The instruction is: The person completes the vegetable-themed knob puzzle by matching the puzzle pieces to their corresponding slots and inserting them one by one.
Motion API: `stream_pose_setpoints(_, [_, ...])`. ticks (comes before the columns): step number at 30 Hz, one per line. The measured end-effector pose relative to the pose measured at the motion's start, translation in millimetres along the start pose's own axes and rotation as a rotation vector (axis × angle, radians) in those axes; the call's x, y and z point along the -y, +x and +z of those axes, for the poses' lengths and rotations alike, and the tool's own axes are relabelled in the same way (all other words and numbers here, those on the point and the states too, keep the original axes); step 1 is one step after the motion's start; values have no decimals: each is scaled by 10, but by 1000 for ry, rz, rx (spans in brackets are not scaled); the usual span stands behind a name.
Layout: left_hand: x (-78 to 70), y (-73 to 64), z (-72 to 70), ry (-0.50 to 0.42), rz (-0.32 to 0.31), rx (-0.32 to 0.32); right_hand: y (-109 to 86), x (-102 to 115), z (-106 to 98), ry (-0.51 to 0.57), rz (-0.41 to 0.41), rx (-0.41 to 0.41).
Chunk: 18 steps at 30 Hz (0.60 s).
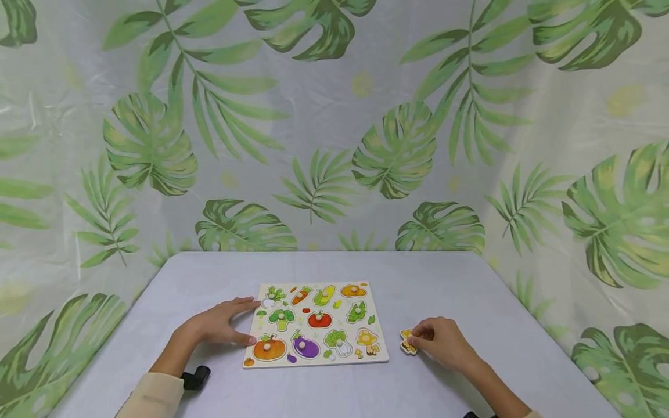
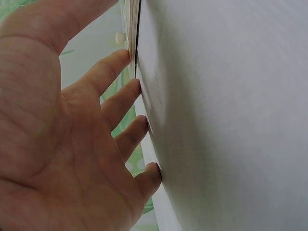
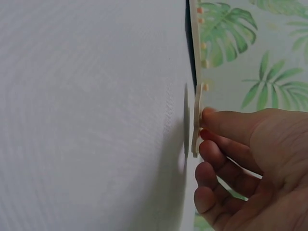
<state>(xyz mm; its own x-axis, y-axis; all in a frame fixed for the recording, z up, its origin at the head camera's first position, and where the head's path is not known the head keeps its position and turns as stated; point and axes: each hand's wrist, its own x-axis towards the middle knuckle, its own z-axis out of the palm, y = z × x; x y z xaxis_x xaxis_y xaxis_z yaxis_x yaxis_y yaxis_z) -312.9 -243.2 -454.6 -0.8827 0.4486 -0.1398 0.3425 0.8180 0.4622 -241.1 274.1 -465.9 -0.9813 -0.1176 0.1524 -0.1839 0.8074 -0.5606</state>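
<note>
A wooden vegetable puzzle board (image 1: pixel 384 354) lies flat on the table, with knobbed pieces such as a pumpkin, an eggplant and a tomato in it. At its left edge is my left hand (image 1: pixel 222 322), fingers spread, thumb and fingertips right at the rim. My right hand (image 1: pixel 443 342), to the right of the board, pinches a small yellow mushroom puzzle piece (image 1: pixel 406 342) between thumb and fingers. In the right wrist view this piece (image 3: pixel 197 122) is edge-on, close over the table with its shadow beside it. A mushroom picture (image 1: pixel 367 338) without a knob shows at the board's lower right.
The white-covered table (image 1: pixel 324 389) extends round the board on all sides. Behind it hangs a curtain (image 1: pixel 324 116) printed with green leaves. A black wrist strap device (image 1: pixel 196 378) sits at the left wrist, just above the table.
</note>
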Motion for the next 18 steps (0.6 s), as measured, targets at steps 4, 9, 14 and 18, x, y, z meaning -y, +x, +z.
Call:
stream_pose_setpoints(4, [1, -2, 2, -3, -6, 5, -2, 1, -31, 21, -28, 1])
stream_pose_setpoints(9, [5, 4, -2, -2, -9, 9, 11, 14, -57, 12, -34, -8])
stream_pose_setpoints(14, [10, 7, 5, -1, -10, 5, 46, 38, -56, 24, -12, -13])
stream_pose_setpoints(18, [-1, 6, 3, 3, -10, 2, 70, 60, -46, 27, -17, -5])
